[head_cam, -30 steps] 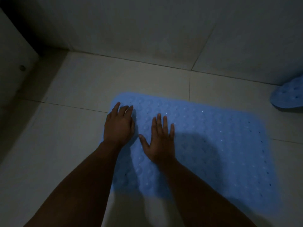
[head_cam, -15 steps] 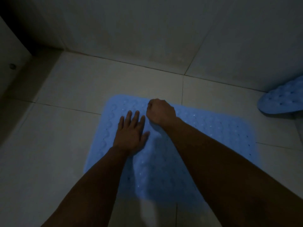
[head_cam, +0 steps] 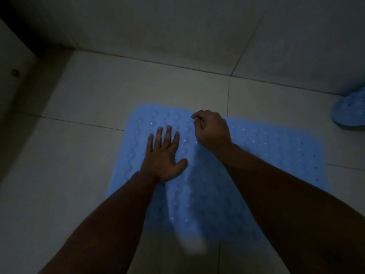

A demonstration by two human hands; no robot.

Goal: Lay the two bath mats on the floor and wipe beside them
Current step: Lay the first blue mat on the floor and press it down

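Note:
A light blue bath mat [head_cam: 266, 155] with raised bumps and small holes lies flat on the tiled floor. My left hand [head_cam: 164, 157] rests palm down on its left part, fingers straight and spread. My right hand [head_cam: 212, 130] is at the mat's far edge, where its curled fingers seem to pinch the rim. A second blue bath mat [head_cam: 349, 113] shows partly at the right edge of the view, by the wall. The light is dim.
The tiled wall [head_cam: 177, 32] meets the floor just beyond the mat. A dark vertical edge, like a door frame [head_cam: 17, 72], stands at the left. Bare floor tiles [head_cam: 69, 155] lie to the left of the mat.
A second ago both hands lay flat on the mat's left part. My right hand has moved to the far edge and curled; my left hand has shifted a little right and spread its fingers.

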